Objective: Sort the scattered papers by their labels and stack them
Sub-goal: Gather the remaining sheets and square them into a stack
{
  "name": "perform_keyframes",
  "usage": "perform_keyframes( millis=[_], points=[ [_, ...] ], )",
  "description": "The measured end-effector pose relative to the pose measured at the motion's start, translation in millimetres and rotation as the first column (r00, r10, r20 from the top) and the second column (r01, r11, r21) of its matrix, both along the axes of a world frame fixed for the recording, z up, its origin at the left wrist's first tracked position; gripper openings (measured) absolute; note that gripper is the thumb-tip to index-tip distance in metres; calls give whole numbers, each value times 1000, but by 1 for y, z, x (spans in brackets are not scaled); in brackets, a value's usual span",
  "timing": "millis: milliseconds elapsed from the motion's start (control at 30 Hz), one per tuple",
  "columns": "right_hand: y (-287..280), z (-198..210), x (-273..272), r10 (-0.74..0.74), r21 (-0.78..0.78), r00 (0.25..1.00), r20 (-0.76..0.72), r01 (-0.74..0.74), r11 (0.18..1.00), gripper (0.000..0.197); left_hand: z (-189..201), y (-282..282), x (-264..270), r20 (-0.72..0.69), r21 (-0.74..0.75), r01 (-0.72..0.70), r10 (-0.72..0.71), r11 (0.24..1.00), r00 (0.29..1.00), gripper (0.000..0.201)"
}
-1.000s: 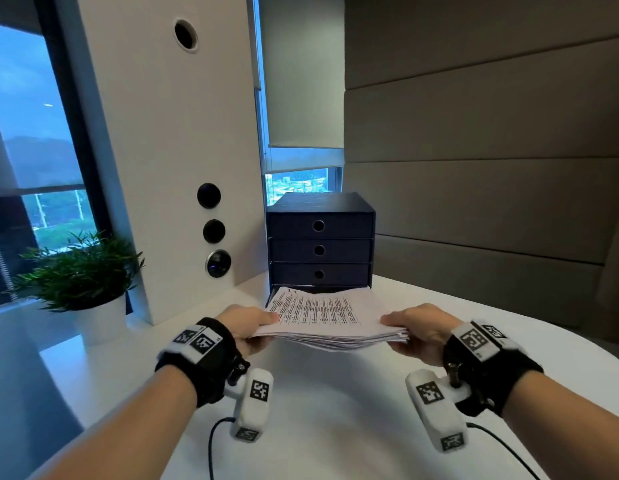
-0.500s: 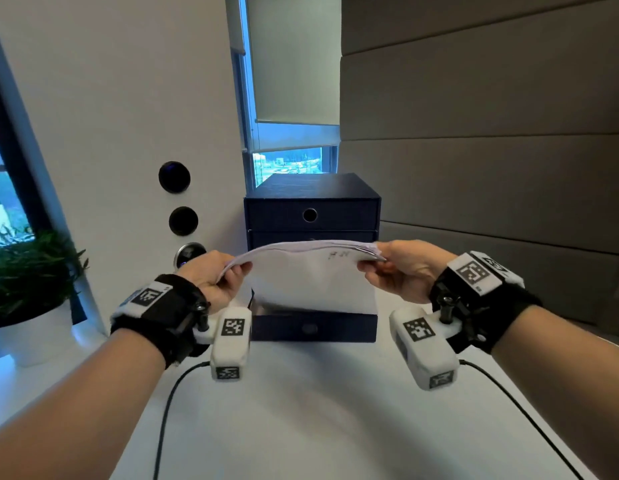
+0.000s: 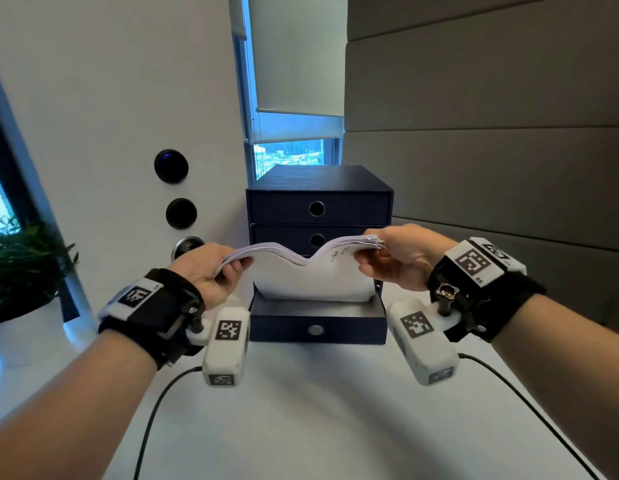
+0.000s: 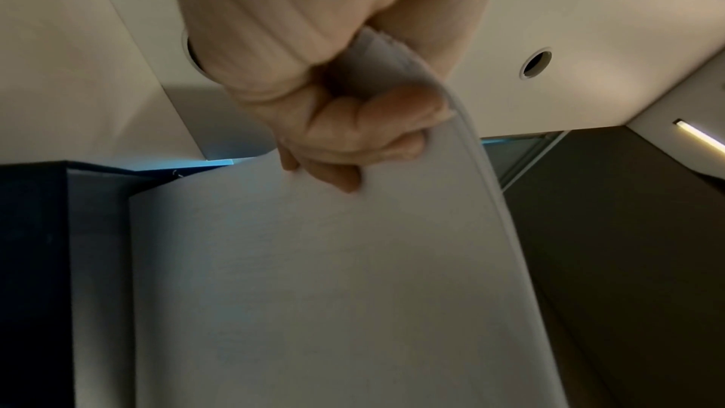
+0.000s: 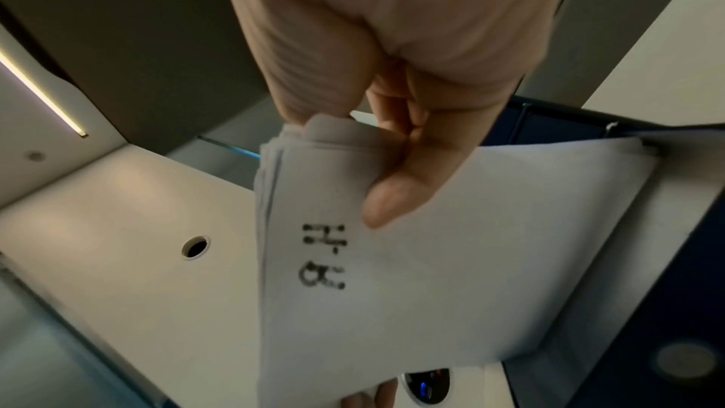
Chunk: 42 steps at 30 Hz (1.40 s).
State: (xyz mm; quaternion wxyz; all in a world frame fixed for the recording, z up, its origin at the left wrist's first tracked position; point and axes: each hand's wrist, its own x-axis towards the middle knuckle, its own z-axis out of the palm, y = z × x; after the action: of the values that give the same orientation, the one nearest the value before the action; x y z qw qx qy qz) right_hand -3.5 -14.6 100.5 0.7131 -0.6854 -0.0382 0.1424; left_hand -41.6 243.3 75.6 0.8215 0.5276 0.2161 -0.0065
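A stack of white papers (image 3: 311, 277) hangs on edge between my two hands, its top edge sagging in the middle and its lower edge down in the open bottom drawer (image 3: 316, 327) of the dark blue drawer box (image 3: 318, 199). My left hand (image 3: 211, 271) pinches the stack's upper left corner, and my right hand (image 3: 394, 254) pinches the upper right corner. From the left wrist, my fingers (image 4: 353, 135) curl round the papers (image 4: 333, 290). The right wrist view has my thumb (image 5: 404, 188) on a sheet (image 5: 451, 259) with a small printed label.
The drawer box stands on a white table (image 3: 301, 427) against a white pillar (image 3: 128, 133) with round black fittings. A potted plant (image 3: 20, 265) sits at the far left. Grey wall panels (image 3: 491, 150) rise on the right. Two black cables (image 3: 155, 410) trail across the tabletop.
The stack was lying flat in both hands a second ago. It now stands on edge, lowered into the open bottom drawer, and my view has come closer to the box.
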Motion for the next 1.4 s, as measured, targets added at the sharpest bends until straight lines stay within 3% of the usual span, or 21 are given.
perform_keyframes(
  millis=[133,267,367,433,500,533,600,633,700,800,833,900,933,967,1000,1067,1133,1233,1300,1367,1400],
  points=[
    [-12,-11,11,-79,-221,997,20,81,972,7,-14,-11,8,-32,155,1,4,988,999,22],
    [-20,-41,29,-103,-495,994,34,107,862,11,-42,-31,21,-63,397,-45,77,917,995,13],
    [-19,-70,42,-80,-497,994,78,108,861,13,-60,-39,41,-69,531,-110,172,840,983,14],
    [-19,-86,49,17,-449,993,120,39,893,14,-72,-37,56,-60,668,-114,206,735,977,13],
    [-20,-97,54,210,-629,946,246,-10,778,12,-82,-29,68,-63,846,-43,179,532,982,17],
    [-22,-101,58,292,-739,909,299,27,673,13,-84,-27,72,-82,863,2,136,505,987,21],
    [-21,-104,65,364,-832,850,381,143,535,14,-83,-23,75,-98,809,90,-17,581,995,34],
    [-19,-105,68,377,-846,838,394,171,505,14,-80,-20,74,-111,803,151,-103,577,988,41],
    [-13,-109,74,427,-903,837,342,167,395,24,-74,-13,71,-188,881,283,-269,378,945,49],
    [-10,-113,72,556,-985,814,170,152,78,52,-68,-7,64,-287,950,310,-331,20,899,55],
    [-13,-113,72,565,-983,806,176,175,57,56,-67,-7,62,-289,957,275,-307,-89,907,58],
    [-23,-110,73,470,-943,819,330,266,200,55,-68,1,60,-259,953,207,-244,-221,934,73],
    [-30,-112,77,376,-907,835,403,308,287,62,-71,7,62,-252,950,202,-201,-236,947,82],
    [-34,-112,79,291,-887,865,409,300,352,78,-75,13,63,-244,958,212,-163,-192,956,93],
    [-37,-113,81,251,-883,903,349,227,411,97,-79,19,65,-246,968,234,-144,-91,959,106],
    [-36,-117,84,306,-866,937,167,-9,500,126,-89,28,70,-237,953,265,-186,144,954,129],
    [-31,-125,87,367,-833,923,113,-113,542,130,-94,32,75,-219,932,289,-295,220,930,134],
    [-27,-138,98,271,-761,941,205,-21,648,129,-98,32,77,-98,928,229,-399,293,912,98],
    [-25,-145,104,174,-708,953,249,57,704,125,-100,32,80,-2,915,142,-348,378,938,74],
    [-21,-149,108,62,-685,957,285,158,711,110,-103,31,87,31,895,81,-242,439,970,67],
    [-18,-148,111,8,-681,957,289,200,704,100,-103,29,91,22,905,64,-196,421,980,65]
  ],
)
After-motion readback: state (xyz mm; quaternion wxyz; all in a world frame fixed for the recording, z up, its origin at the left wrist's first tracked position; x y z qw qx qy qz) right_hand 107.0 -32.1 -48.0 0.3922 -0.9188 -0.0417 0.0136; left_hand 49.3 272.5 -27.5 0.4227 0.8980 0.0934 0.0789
